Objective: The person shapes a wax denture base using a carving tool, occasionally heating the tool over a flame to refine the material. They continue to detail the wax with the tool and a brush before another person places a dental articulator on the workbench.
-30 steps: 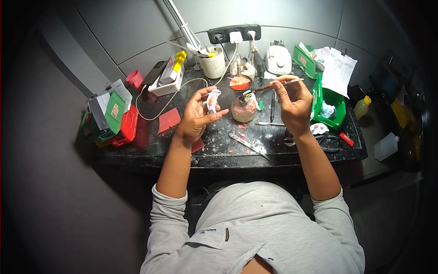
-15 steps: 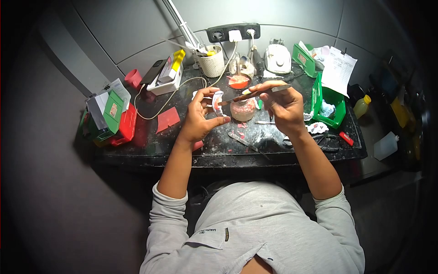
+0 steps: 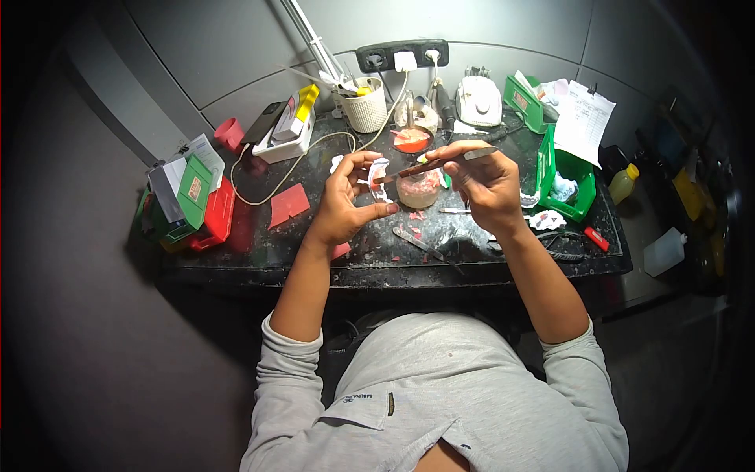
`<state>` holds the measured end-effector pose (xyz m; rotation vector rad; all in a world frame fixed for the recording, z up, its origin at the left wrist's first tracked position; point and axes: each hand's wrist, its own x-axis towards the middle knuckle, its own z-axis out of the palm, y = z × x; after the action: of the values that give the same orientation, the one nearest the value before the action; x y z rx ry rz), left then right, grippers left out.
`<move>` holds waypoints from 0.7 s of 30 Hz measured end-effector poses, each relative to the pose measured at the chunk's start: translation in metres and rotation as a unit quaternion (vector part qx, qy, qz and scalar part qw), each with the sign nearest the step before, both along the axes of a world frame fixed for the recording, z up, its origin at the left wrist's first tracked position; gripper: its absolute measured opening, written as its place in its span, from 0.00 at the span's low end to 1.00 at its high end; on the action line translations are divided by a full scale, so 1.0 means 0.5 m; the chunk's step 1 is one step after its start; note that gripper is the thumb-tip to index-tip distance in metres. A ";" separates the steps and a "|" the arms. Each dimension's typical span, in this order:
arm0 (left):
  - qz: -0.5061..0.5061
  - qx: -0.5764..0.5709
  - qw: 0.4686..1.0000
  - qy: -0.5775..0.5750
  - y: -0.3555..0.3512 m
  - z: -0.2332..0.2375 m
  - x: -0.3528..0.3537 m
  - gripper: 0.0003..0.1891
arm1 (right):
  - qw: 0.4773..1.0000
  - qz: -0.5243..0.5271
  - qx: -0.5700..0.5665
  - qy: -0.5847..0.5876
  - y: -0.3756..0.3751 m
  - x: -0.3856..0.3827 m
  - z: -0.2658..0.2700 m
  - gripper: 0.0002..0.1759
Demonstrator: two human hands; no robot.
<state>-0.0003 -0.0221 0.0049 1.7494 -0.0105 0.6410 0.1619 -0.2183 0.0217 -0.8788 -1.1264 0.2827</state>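
The left hand (image 3: 344,197) hid part of the curved white-and-pink piece (image 3: 378,181); the right hand (image 3: 489,189) covered a stretch of the slim brown tool (image 3: 423,167), whose contact with the piece was too small to tell. That tool crossed the neck of the round, pink-crusted glass jar (image 3: 419,193). Writing on the white clipped paper sheet (image 3: 583,130) was illegible. The top edge cut off the white metal lamp arm (image 3: 305,27); the bottom edge, the light grey shirt (image 3: 472,385).

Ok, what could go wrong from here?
The right hand holds the tool with its tip at the white-and-pink piece, close to the left hand: a slip might mark the piece or nick a finger. The jar stands near the right hand, so a wide swing could knock it.
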 end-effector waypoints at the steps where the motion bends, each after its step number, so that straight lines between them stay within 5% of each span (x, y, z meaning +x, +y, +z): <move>1: 0.000 0.000 1.000 0.000 -0.001 0.001 0.000 0.44 | 1.000 0.000 -0.002 0.004 0.000 0.000 0.000 0.09; 21: -0.019 0.003 1.000 0.000 -0.002 0.003 -0.004 0.42 | 0.999 -0.024 -0.035 0.025 -0.007 0.004 0.013 0.06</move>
<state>-0.0021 -0.0231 0.0065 1.7514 -0.0453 0.6148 0.1641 -0.2220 0.0281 -0.9554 -1.0516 0.3047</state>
